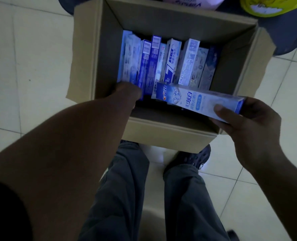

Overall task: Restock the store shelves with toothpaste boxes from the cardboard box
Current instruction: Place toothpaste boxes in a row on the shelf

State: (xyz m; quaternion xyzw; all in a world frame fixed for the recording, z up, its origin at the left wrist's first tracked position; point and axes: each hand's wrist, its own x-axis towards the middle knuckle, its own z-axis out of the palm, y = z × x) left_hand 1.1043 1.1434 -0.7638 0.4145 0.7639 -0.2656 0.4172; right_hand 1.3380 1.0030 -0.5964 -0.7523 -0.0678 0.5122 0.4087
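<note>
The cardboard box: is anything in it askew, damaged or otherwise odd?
Nothing looks damaged. The toothpaste boxes stand in an uneven row in the cardboard box; a pale box lies crosswise only because the right hand holds it.

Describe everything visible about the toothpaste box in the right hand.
The toothpaste box is a long, slim carton of printed card, white and pale blue with a dark blue logo end. It looks closed. It is held nearly level over the near side of the open cardboard box, gripped at one end by the right hand.
</note>
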